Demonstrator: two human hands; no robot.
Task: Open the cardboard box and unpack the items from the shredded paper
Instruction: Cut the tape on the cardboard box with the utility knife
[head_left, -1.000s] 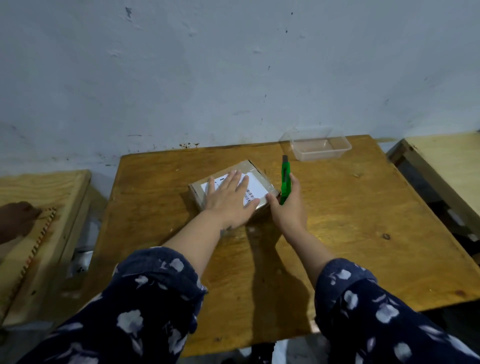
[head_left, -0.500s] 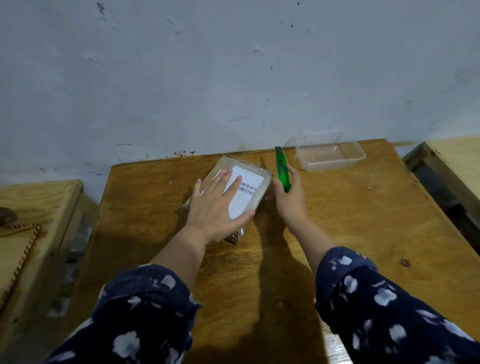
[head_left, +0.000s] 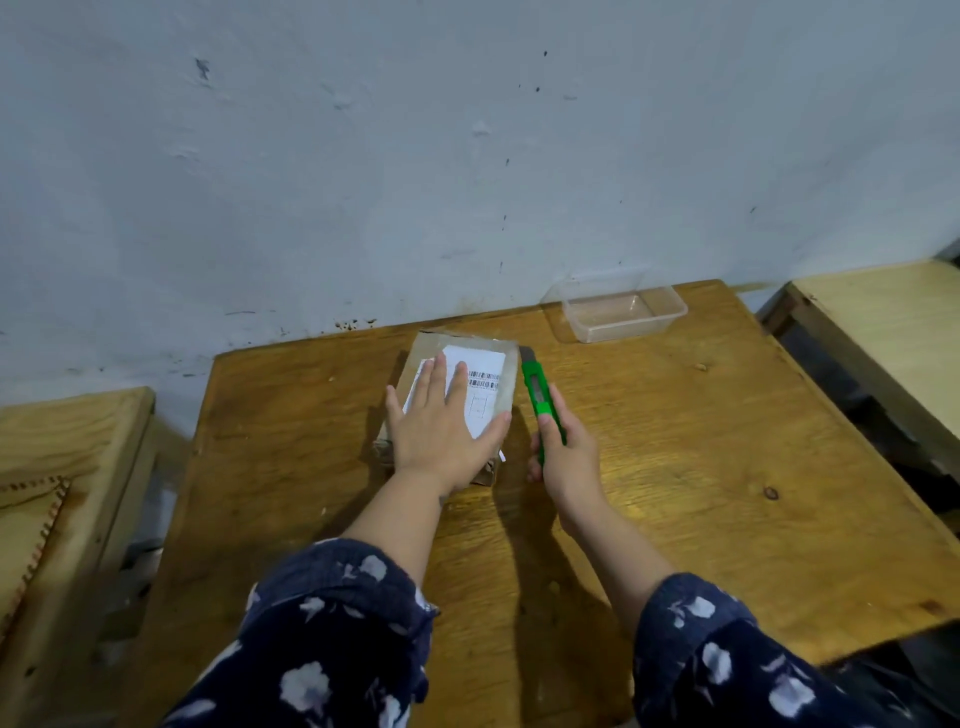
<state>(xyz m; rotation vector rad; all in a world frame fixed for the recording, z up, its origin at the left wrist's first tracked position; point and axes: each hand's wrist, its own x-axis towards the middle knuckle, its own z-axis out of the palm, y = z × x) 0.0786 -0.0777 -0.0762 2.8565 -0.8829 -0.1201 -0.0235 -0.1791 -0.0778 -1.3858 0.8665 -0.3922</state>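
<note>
A small closed cardboard box (head_left: 506, 364) with a white barcode label lies on the wooden table (head_left: 675, 467), near its far edge. My left hand (head_left: 441, 426) lies flat on the box top, fingers spread, pressing it down. My right hand (head_left: 566, 457) grips a green utility knife (head_left: 540, 400) just right of the box. The blade tip points away from me and sits by the box's far right corner. No shredded paper or contents show.
A clear empty plastic container (head_left: 623, 312) stands at the table's far right, against the grey wall. A lighter wooden bench (head_left: 67, 467) is on the left, another wooden surface (head_left: 883, 322) on the right.
The box has turned under my left hand from a slanted lie to nearly square with me. My right hand has slid back along the box's right side with the knife.
</note>
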